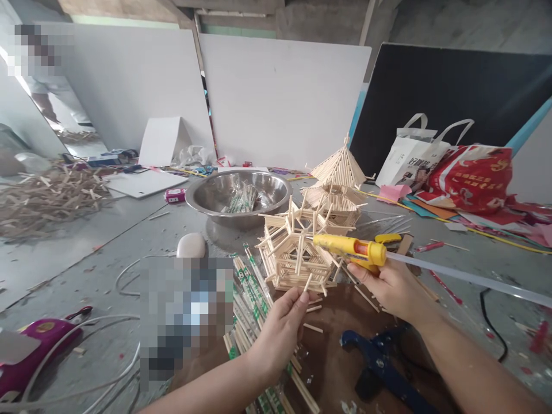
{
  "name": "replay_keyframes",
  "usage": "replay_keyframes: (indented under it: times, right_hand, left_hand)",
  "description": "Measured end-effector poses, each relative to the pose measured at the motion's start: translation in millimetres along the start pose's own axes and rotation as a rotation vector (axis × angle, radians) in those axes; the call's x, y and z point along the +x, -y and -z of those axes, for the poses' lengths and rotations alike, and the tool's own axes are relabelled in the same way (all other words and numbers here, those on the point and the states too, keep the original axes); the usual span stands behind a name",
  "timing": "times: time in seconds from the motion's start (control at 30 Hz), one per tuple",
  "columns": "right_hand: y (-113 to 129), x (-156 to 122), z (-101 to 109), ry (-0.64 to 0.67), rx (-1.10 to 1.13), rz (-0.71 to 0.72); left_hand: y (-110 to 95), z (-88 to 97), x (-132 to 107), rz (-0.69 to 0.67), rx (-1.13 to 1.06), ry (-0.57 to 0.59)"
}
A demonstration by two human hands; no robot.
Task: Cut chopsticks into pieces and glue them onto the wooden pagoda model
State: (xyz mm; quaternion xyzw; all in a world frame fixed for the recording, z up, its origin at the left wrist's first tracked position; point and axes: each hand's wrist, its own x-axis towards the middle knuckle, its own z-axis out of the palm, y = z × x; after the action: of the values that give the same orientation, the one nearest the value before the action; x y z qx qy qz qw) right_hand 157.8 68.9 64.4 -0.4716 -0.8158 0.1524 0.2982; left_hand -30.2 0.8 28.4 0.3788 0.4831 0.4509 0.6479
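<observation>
Yellow in the right hand [394,290]: clasping a glue gun [345,246] in curled fingers, aiming at a stick frame [297,269] at centre. Pinching a short stick [309,282] between fingers of the left hand [278,322]. Working amid stick packs [250,282] at near left, a blue tool [379,362] at near right, a steel bowl [204,206] farther off. Spotting Chinese characters on a white bag [407,152] and red bag [472,178], far right.
</observation>
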Motion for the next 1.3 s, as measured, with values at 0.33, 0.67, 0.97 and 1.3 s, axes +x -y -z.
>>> replay_keyframes:
  times: [0.33,0.67,0.97,1.3]
  right_hand:
    - [3.0,1.4,1.1,-0.003,-0.015,-0.001]
    - [4.4,0.4,-0.7,-0.055,-0.07,0.028]
    - [5.3,0.4,-3.8,-0.074,-0.042,0.017]
    - [2.6,1.6,-5.9,-0.118,-0.102,0.061]
  left_hand:
    - [3.5,-0.3,0.7,-0.043,-0.013,-0.006]
    - [4.7,-1.5,1.7,-0.031,-0.011,-0.023]
    - [7.2,0.5,5.5,-0.019,0.177,-0.002]
    - [2.2,0.5,6.2,-0.032,0.207,-0.004]
